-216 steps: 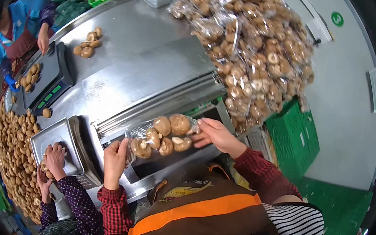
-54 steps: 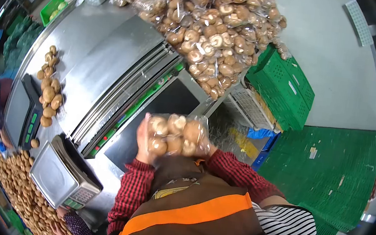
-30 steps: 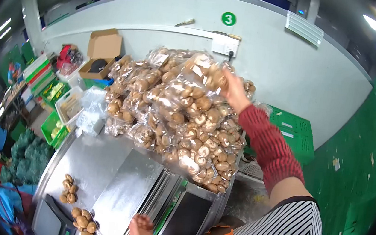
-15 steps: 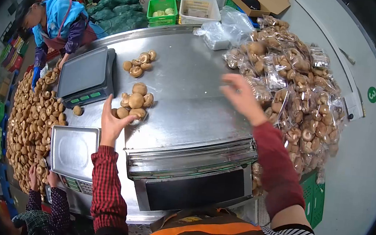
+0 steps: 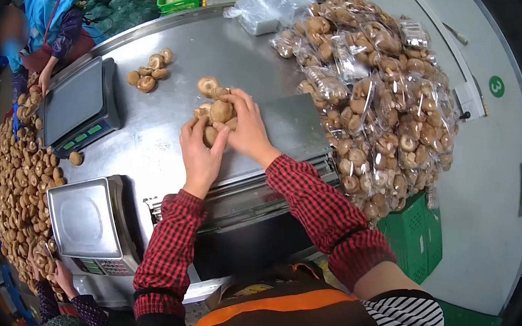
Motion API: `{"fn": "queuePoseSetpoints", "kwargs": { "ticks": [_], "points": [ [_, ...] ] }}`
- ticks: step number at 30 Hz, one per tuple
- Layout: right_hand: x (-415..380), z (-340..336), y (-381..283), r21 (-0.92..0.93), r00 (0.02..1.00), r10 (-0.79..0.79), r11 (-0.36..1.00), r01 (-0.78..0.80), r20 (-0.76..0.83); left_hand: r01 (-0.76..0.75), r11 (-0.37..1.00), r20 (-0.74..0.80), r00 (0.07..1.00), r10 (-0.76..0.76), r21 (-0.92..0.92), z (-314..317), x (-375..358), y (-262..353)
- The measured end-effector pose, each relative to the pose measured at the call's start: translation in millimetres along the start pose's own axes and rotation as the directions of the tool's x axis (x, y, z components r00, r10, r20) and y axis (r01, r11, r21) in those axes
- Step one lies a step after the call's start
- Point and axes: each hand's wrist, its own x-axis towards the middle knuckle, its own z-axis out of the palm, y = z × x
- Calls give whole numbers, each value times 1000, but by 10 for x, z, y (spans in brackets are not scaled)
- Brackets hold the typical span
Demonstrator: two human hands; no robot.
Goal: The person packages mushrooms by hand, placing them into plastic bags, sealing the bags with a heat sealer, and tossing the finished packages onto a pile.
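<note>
A small heap of brown shiitake mushrooms (image 5: 221, 111) sits near the front of the steel table, with both hands around it. My left hand (image 5: 200, 159) grips it from the near left, its fingertips on the lower mushrooms. From the right, my right hand (image 5: 249, 129) curves its fingers over the top and side of the same heap. Clear film glints at the edge of the heap; how far it runs beneath is hidden. Farther back on the left lies a second small group of mushrooms (image 5: 149, 70).
Many bagged mushrooms (image 5: 401, 114) are piled at right. Left stand a dark scale (image 5: 75, 100) and a steel-topped scale (image 5: 86, 217), beside a large loose mushroom pile (image 5: 20, 187). Clear plastic bags (image 5: 258, 14) lie at the back. Two co-workers handle mushrooms on the left.
My right hand has come left from beside the bagged pile onto the mushroom heap. My left hand has closed in on the heap too. The whole view has shifted.
</note>
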Motion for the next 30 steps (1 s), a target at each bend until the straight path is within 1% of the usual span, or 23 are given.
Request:
{"fn": "queuePoseSetpoints", "kwargs": {
  "ticks": [1,2,4,6,9,11,12,13,15,16,17,18,19,20,21,22,23,25,26,27,28,29,30],
  "points": [
    [-70,-55,-53,-116,999,29,993,-30,-14,-22,1000,-38,999,22,-16,46,-65,33],
    [-103,-86,-44,-81,999,31,996,-34,-42,-31,999,-27,999,30,-19,31,-85,55],
    [-159,-141,-80,-112,999,4,994,-8,-38,115,987,69,992,-107,-110,-38,-24,88],
    [-165,-174,-135,-129,1000,-13,992,13,-3,59,992,49,997,-54,-108,-5,1,63],
    [-210,-153,-177,-146,999,-27,989,20,-44,9,993,15,1000,-7,-119,-44,-1,54],
    [-310,-140,-240,-171,994,-64,984,48,-86,-16,991,85,996,28,-136,-107,-3,37],
    [-371,-162,-339,-222,998,-19,975,5,-58,-99,979,72,991,113,-180,-129,33,-43],
    [-455,-172,-444,-273,999,31,961,-39,-31,-98,971,119,985,126,-216,-171,57,-137],
    [-638,-203,-673,-333,996,76,941,-59,36,0,951,273,958,89,-309,-309,134,-228],
    [-713,-232,-770,-317,993,98,946,-72,69,106,898,301,953,30,-426,-279,142,-352],
    [-763,-267,-826,-301,987,121,950,-85,104,132,897,316,949,9,-422,-269,166,-453],
    [-777,-330,-843,-301,986,123,950,-84,113,140,918,313,950,-18,-370,-315,187,-411],
    [-776,-410,-838,-265,973,136,961,-83,189,143,938,308,951,-42,-315,-383,212,-373],
    [-751,-488,-803,-229,954,142,970,-81,264,145,939,304,951,-46,-311,-414,214,-358],
    [-655,-581,-726,-207,961,70,978,-13,269,179,921,243,965,-96,-346,-436,179,-339],
    [-525,-685,-637,-224,942,97,974,-24,321,213,899,187,971,-150,-383,-454,116,-311],
    [-345,-776,-556,-242,920,125,970,-34,372,221,898,190,969,-158,-381,-514,35,-213],
    [4,-831,-283,-279,976,-82,951,137,199,35,999,66,997,-33,-32,-630,-148,32],
    [118,-769,-84,-276,977,-65,953,121,203,61,998,115,991,-62,19,-580,-245,62],
    [224,-635,134,-77,973,-74,993,93,220,1,997,134,991,-11,71,-542,-329,163],
    [265,-517,248,125,969,-92,990,64,229,-49,993,134,990,34,111,-479,-371,212],
    [188,-417,237,127,970,-88,990,60,226,-104,983,135,987,83,151,-426,-374,219],
    [53,-316,174,118,978,-80,991,57,194,-108,983,138,987,87,152,-408,-326,190]
  ]
}}
